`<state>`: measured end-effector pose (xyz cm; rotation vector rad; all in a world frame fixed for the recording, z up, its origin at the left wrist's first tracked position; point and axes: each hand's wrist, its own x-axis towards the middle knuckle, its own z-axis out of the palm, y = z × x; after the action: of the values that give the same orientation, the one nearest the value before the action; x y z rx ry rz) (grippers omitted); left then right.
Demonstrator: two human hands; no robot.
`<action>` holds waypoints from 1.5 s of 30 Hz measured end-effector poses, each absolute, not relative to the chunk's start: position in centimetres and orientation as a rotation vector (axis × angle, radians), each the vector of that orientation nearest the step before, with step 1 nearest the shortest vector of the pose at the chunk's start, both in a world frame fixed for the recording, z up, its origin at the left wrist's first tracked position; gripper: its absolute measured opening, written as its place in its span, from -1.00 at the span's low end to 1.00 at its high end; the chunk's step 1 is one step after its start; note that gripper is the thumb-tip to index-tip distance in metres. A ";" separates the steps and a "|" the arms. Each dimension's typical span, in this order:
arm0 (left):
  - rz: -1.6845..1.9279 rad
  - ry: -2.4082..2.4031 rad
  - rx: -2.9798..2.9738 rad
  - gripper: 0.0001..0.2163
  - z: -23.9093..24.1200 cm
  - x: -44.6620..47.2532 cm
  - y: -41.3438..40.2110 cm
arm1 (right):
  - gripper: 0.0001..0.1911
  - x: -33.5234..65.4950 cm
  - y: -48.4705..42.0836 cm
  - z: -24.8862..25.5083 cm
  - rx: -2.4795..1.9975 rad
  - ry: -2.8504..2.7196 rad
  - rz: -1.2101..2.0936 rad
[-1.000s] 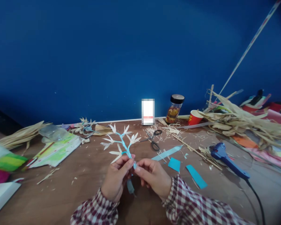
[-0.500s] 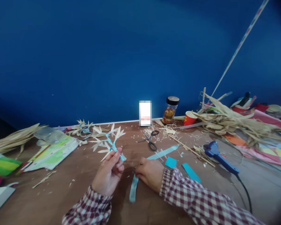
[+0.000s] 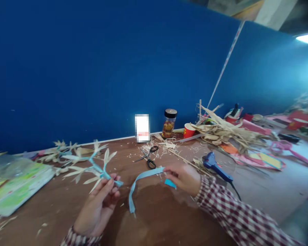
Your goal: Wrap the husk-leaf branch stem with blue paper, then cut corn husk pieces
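Observation:
My left hand (image 3: 101, 198) pinches the stem of a craft flower branch (image 3: 93, 164), which has pale, dry husk petals and a stem wrapped in light blue strip. A short blue tail sticks out past the fingertips. Off to the right, my right hand (image 3: 184, 177) is low over the table, its fingertips at the far end of a long light blue strip (image 3: 140, 177). The strip curves across the wood toward me. Part of a brighter blue paper piece (image 3: 170, 183) shows under that hand. Black-handled scissors (image 3: 150, 159) lie beyond the strip.
A blue glue gun (image 3: 217, 167) lies right of my right hand. At the back stand a lidded jar (image 3: 169, 124), a red paper cup (image 3: 188, 131) and a pile of dry husks (image 3: 218, 128). A green-and-white sheet (image 3: 20, 186) lies left, near more husk flowers (image 3: 63, 150).
The view has turned right. My right hand has moved right along the light blue strip, which now bends in a curve. My left hand keeps its hold on the flower branch.

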<state>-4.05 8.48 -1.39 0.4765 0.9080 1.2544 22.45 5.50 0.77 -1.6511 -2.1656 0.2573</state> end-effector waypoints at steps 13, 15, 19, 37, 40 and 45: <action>1.184 1.039 0.458 -0.76 -2.4 -3.0 8.5 | -0.69 37.8 0.2 -3.3 -2.343 -1.566 -0.298; 1.179 1.044 0.464 -0.77 -2.6 -3.0 8.5 | -0.71 38.2 -0.1 -4.3 -2.321 -1.537 -0.255; 1.180 1.044 0.478 -0.77 -2.7 -3.0 8.4 | -0.75 38.3 -0.6 -4.9 -2.169 -1.529 -0.281; 1.121 1.040 0.521 -0.75 -2.6 -3.2 8.2 | -0.66 38.0 -1.1 -1.2 -1.935 -1.046 -0.176; 1.108 1.046 0.520 -0.75 -2.5 -3.1 8.3 | -0.63 37.9 -1.2 0.0 -1.863 -0.935 -0.040; 1.106 1.032 0.536 -0.75 -2.3 -2.8 8.2 | -0.65 37.1 -1.2 2.4 -1.548 -0.766 0.205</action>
<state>-2.83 8.15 -2.35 0.5362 1.0323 1.1062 37.09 -1.24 2.41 -1.5485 -0.7659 0.2054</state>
